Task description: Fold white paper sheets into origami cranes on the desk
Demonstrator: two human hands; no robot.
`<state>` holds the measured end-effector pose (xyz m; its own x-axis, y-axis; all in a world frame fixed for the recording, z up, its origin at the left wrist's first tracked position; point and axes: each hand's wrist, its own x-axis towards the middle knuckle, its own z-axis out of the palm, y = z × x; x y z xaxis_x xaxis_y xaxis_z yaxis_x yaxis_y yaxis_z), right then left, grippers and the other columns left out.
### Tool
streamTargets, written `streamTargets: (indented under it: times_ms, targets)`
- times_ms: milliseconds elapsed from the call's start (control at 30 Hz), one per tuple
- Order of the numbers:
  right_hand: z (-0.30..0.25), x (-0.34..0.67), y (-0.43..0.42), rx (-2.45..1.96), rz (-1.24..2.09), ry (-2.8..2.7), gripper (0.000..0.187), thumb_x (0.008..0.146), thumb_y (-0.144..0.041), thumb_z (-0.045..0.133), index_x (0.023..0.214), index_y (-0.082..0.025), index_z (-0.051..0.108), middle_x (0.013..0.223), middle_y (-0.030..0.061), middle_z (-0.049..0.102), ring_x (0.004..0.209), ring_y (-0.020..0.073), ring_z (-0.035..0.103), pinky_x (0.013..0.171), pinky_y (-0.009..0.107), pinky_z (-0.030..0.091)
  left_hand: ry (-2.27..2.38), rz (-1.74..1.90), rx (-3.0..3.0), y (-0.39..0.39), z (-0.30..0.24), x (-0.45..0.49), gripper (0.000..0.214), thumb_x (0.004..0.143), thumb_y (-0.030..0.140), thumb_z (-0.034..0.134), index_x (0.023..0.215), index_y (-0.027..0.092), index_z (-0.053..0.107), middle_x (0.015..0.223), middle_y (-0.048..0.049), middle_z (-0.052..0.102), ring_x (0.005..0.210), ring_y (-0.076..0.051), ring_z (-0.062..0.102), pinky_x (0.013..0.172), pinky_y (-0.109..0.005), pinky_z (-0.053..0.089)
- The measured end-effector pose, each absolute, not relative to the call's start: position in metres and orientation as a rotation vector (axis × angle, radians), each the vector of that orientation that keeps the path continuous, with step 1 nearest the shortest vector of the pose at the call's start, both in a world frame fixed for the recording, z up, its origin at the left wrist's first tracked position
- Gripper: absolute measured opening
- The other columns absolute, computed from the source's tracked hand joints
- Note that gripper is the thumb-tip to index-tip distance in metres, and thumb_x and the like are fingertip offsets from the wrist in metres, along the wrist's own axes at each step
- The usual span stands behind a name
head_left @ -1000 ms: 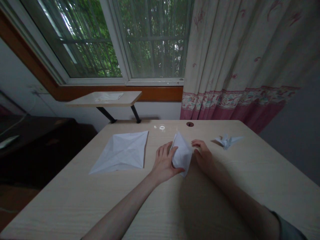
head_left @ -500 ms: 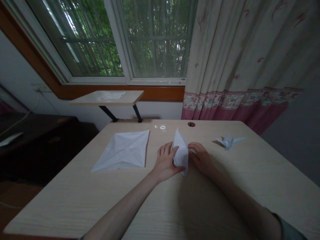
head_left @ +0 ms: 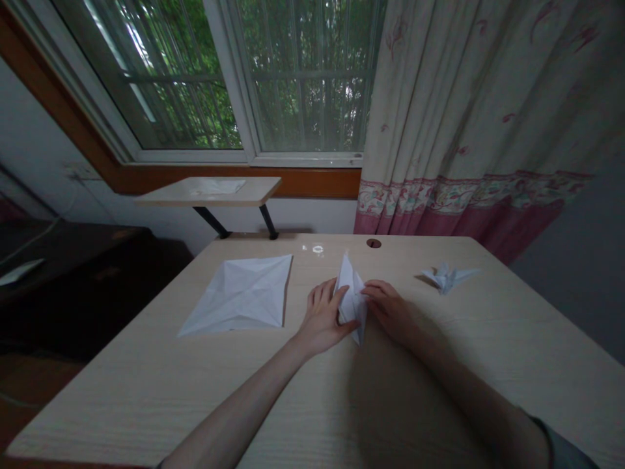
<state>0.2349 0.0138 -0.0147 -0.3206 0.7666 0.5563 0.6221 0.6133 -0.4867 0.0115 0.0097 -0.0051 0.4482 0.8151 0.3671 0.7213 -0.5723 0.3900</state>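
A white folded paper [head_left: 349, 305], narrow and pointed at both ends, lies on the table between my hands. My left hand [head_left: 322, 319] holds it from the left, with the thumb near its lower end and a finger across its upper left side. On the opposite side, my right hand [head_left: 390, 312] has its fingertips closed at the paper's right edge, where a flap is bent inward. The undersides of the right fingers are hidden.
A creased white paper sheet [head_left: 254, 293] lies to the left on the table [head_left: 273, 404]. At the right sits a folded paper crane [head_left: 445, 279]. A raised shelf [head_left: 168, 193] with white paper [head_left: 222, 187] stands at the back left, below the window.
The fingertips of my right hand have moved slightly left onto the paper, and its right edge has folded inward. My left hand stays nearly where it was.
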Motion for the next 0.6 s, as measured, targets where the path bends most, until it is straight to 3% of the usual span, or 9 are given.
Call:
streamTargets:
  times_ms: [467, 600]
  targets:
    - [-0.0146, 0.2328, 0.0132, -1.130, 0.289, -2.062, 0.027, 0.092, -0.014, 0.049, 0.107, -0.024, 0.069, 0.128, 0.0110, 0.059, 0.115, 0.0247, 0.062, 0.097, 0.044, 0.053, 1.321, 0.922, 2.338, 0.0095, -0.0011, 0.0115, 0.080, 0.082, 0.038, 0.070, 0.148, 0.021, 0.029, 0.144, -0.0137, 0.047, 0.132, -0.033, 0.042, 0.111, -0.053, 0.033]
    - [-0.0156, 0.2327, 0.0137, -1.123, 0.298, -2.054, 0.026, 0.093, -0.015, 0.049, 0.107, -0.024, 0.069, 0.129, 0.0119, 0.058, 0.117, 0.0257, 0.061, 0.097, 0.046, 0.053, 1.361, 1.041, 2.232, 0.0110, -0.0035, 0.0106, 0.060, 0.089, 0.041, 0.062, 0.140, 0.019, 0.039, 0.136, -0.0138, 0.053, 0.128, -0.031, 0.047, 0.109, -0.052, 0.036]
